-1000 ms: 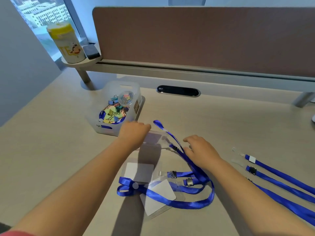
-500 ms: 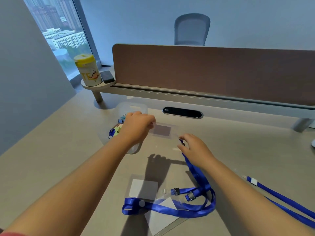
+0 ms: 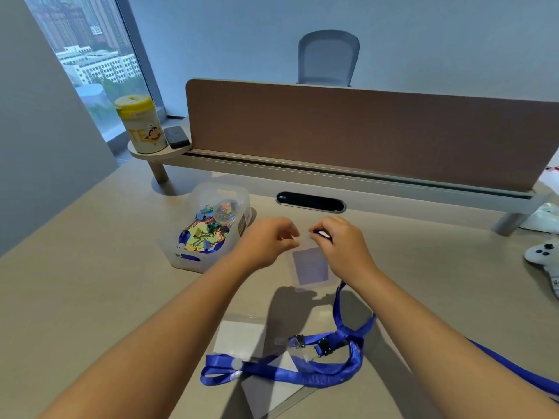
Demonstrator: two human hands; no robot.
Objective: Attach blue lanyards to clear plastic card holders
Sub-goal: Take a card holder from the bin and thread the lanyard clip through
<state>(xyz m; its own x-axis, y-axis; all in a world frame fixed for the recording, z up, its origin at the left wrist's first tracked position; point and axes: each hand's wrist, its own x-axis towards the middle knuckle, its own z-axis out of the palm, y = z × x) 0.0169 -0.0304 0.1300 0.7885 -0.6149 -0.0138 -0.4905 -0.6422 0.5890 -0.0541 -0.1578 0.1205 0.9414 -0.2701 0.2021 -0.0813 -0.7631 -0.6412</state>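
- clear plastic holder (image 3: 311, 265) hangs above the desk (image 3: 90, 267) between my two hands, lifted off the surface, its pale insert facing me.
- my left hand (image 3: 266, 243) pinches the holder's top left edge, fingers curled closed on it.
- my right hand (image 3: 343, 247) is closed on the end of a blue lanyard (image 3: 338, 309) at the holder's top right corner; i cannot tell if the clip is through the slot.
- that lanyard drops from my right hand to the desk and joins a heap of blue straps (image 3: 302, 370).
- two more holders (image 3: 239, 337) with white cards lie flat under those straps, near me.
- another strap (image 3: 514, 370) runs off the right edge.
- a clear bin (image 3: 208, 225) of coloured clips sits just left of my left hand.
- a white controller (image 3: 544, 255) lies far right.
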